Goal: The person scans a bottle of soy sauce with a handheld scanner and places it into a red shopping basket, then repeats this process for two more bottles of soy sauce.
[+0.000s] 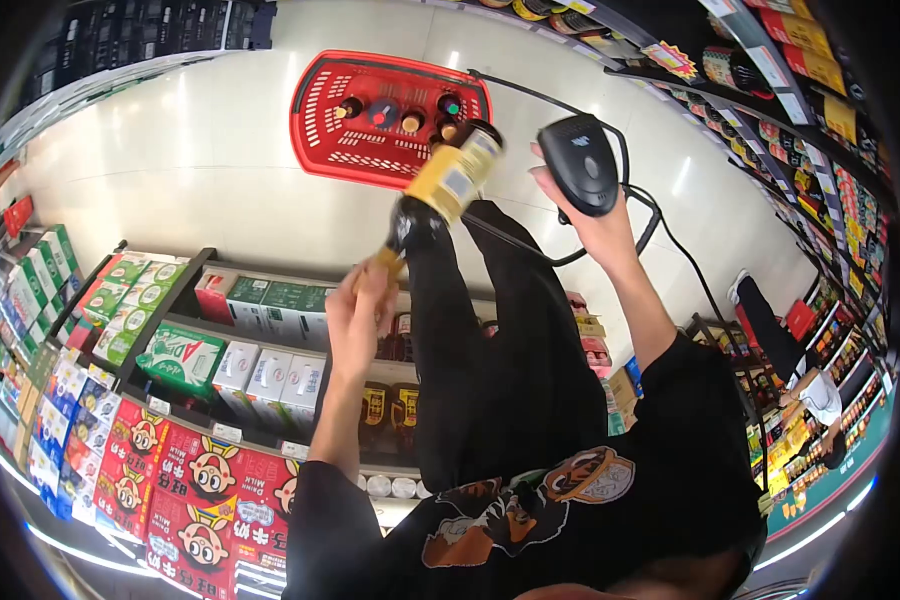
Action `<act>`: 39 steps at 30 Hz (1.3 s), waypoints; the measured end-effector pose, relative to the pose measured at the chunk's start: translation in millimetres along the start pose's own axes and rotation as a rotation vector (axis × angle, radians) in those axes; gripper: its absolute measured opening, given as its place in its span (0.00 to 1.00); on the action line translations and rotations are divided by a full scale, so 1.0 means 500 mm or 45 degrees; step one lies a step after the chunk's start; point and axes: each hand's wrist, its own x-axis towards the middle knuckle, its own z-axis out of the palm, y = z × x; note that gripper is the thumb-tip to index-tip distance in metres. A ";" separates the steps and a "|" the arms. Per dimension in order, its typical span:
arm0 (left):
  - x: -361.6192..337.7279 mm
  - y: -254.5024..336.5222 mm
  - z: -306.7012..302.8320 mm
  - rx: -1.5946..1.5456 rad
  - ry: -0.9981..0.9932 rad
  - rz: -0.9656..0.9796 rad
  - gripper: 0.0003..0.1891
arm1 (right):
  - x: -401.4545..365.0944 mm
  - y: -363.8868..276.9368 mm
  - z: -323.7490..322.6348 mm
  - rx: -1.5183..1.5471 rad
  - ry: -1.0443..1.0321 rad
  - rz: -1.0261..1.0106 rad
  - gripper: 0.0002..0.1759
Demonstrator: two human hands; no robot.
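Observation:
My left hand (362,310) is closed around the neck end of a dark bottle (448,187) with a yellow label. The bottle is tilted, its base pointing up and right towards the red basket, and it is a little blurred. My right hand (606,232) grips a black handheld barcode scanner (582,165), from which a black cable runs. The scanner and the bottle are apart. On the floor ahead stands a red plastic shopping basket (315,150). Several dark bottles with coloured caps (411,121) stand inside it, partly hidden by the held bottle.
Shelves with milk cartons (268,372) and red milk boxes (195,490) are at my left. Packed shelves (770,130) line the right side. Another person (818,398) in a white top is at far right. The black cable (685,250) loops near my right arm.

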 end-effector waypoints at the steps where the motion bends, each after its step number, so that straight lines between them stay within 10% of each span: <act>1: 0.045 -0.019 0.002 0.009 0.052 0.004 0.24 | 0.006 0.019 0.002 0.089 -0.013 0.016 0.16; 12: 0.626 -0.167 0.043 1.260 0.133 0.406 0.27 | -0.008 0.076 0.037 0.568 -0.061 0.293 0.26; 26: 0.732 -0.039 0.126 1.610 0.039 0.347 0.23 | 0.001 0.087 0.050 0.715 0.002 0.394 0.21; 39: 0.919 -0.288 0.095 1.539 0.000 0.299 0.29 | 0.035 0.161 0.059 0.787 0.037 0.474 0.19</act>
